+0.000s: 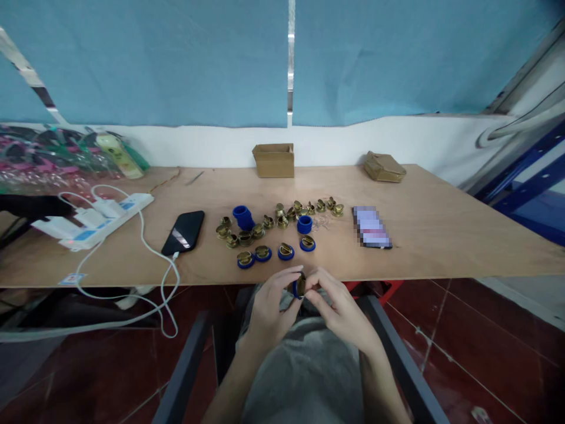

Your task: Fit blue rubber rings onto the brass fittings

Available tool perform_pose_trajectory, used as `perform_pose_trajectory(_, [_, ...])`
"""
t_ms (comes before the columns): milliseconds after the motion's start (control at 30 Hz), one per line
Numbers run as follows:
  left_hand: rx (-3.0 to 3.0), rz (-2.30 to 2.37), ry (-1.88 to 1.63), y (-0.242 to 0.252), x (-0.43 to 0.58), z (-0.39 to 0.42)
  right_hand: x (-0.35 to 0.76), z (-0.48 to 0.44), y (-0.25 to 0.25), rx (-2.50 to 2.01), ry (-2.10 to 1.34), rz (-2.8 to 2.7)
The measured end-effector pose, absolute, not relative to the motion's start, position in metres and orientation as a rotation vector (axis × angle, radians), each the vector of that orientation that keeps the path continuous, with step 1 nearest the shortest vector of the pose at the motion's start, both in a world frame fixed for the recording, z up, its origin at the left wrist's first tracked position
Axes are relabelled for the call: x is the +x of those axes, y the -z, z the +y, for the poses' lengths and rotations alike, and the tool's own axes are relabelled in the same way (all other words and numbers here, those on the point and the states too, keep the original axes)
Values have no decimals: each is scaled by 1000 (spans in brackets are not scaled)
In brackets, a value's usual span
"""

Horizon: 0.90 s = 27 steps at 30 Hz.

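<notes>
Between my hands, just off the table's front edge, is a brass disc-shaped fitting with a blue ring [299, 285] around it, held on its side. My left hand [276, 300] grips it with thumb below and fingers above. The fingertips of my right hand [329, 294] pinch at its right side; whether they hold a separate small part is too small to tell. Several brass fittings with blue rings [286, 251] lie on the table just beyond. Behind them are loose brass fittings [245, 238], a leaning stack of blue rings [243, 217] and a shorter stack of blue rings [304, 224].
A black phone [183, 232] on a white cable and a power strip [108, 221] lie at the left. A lit phone [371, 227] lies right. Against the wall stand a cardboard box [274, 161] and a brown packet [384, 167]. Clear bottles [57, 165] crowd the far left.
</notes>
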State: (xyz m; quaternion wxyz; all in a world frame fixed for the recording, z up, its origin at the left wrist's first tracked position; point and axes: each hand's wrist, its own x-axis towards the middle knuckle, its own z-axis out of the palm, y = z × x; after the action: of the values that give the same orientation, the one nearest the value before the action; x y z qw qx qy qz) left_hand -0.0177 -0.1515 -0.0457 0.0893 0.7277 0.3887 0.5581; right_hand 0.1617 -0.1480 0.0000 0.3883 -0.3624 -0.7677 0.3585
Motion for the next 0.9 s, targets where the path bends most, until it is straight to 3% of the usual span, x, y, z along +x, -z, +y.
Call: perform_pose_trajectory(900, [2181, 1034, -1482, 27, -18, -155, 162, -152, -5, -919, -658, -1951])
